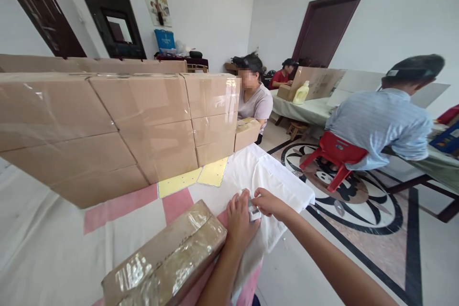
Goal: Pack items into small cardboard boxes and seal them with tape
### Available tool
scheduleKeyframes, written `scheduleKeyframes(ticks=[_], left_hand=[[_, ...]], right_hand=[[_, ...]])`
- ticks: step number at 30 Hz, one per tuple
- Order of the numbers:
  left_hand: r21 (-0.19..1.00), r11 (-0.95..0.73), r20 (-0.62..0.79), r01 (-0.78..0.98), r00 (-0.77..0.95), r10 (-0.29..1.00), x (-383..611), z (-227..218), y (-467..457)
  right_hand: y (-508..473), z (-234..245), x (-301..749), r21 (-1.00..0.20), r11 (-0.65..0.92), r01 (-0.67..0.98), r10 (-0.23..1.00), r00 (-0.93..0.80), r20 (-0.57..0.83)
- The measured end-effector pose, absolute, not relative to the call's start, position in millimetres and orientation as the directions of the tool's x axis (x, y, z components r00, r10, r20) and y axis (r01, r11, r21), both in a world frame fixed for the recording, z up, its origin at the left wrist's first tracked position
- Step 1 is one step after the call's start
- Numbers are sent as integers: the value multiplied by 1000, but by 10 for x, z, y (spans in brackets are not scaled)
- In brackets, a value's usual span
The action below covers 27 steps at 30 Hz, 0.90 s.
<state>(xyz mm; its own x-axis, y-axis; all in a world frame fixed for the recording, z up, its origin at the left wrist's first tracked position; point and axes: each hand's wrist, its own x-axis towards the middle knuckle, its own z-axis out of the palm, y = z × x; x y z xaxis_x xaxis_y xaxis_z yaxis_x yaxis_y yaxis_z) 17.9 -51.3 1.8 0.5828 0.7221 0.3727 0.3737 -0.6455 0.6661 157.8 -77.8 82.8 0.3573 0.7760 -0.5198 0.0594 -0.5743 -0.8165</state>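
Observation:
Near the table's right edge, my left hand [239, 213] is closed around a small grey-and-white object [254, 213] with a dark patch on its face. Its exact kind is too small to tell. My right hand [269, 202] comes in from the right, its fingers bent and pinched together at the object's upper side. What lies between those fingertips is hidden. Beside my left forearm, a taped cardboard box [168, 258] rests on the pink-and-white tablecloth [138, 222].
A wall of taped cardboard boxes [143, 124] stands across the table, with yellow sheets [213, 172] at its foot. Behind it sits a person [256, 100]. To the right, another person [380, 124] sits on a red plastic chair [335, 155] at a second table with a yellow bottle [301, 93].

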Motion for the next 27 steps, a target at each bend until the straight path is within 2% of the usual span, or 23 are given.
scheduleKeyframes(ticks=[7, 13, 18, 27], left_hand=[[679, -609, 361, 410, 535, 764, 169, 63, -503], [633, -653, 403, 416, 543, 737, 151, 69, -526], [617, -635, 381, 466, 529, 758, 142, 60, -535], [569, -655, 397, 497, 532, 748, 108, 98, -533]], right_hand=[[-802, 897, 1508, -862, -507, 1, 826, 287, -485], [-986, 827, 1466, -934, -354, 34, 896, 297, -329], [-1130, 727, 1464, -972, -232, 31, 931, 297, -213], [-1346, 446, 1416, -977, -16, -211, 947, 310, -83]])
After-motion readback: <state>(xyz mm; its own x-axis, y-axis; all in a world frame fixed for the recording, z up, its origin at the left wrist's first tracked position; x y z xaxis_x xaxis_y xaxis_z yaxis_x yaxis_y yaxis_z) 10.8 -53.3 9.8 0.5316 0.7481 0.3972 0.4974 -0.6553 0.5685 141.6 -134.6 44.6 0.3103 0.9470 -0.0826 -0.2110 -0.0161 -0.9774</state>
